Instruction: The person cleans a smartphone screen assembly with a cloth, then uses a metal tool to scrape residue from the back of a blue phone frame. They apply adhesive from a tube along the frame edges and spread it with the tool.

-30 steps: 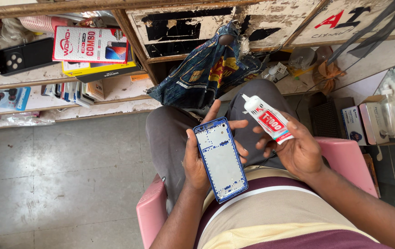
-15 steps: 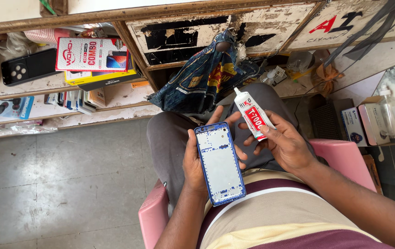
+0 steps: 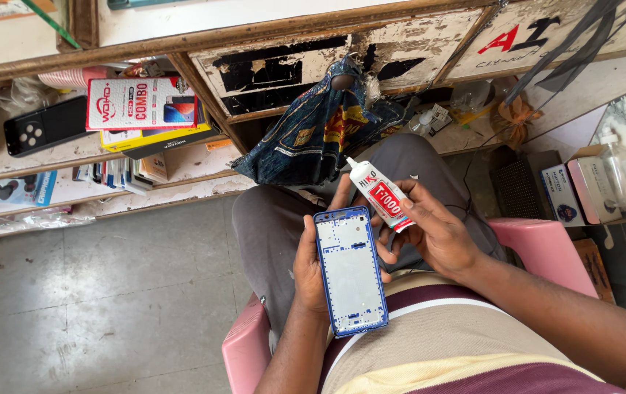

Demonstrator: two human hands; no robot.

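Observation:
My left hand (image 3: 311, 271) grips a blue-rimmed phone frame (image 3: 351, 268) with a pale bare inside, held flat above my lap. My right hand (image 3: 433, 235) holds a white glue tube with a red label (image 3: 381, 195), its nozzle pointing up and to the left, just above the frame's top right corner. The tube and the frame are apart. I sit on a pink plastic chair (image 3: 539, 246).
A worn wooden shelf unit (image 3: 203, 95) stands ahead with a red and white box (image 3: 141, 103), a black phone (image 3: 44, 125) and a dark blue patterned cloth bag (image 3: 320, 135). Small boxes and a clear bottle (image 3: 623, 171) sit at right. Grey tiled floor (image 3: 86, 292) lies at left.
My right hand has brought the glue tube left and lower, closer to the frame's top edge. The phone frame has shifted slightly down in view.

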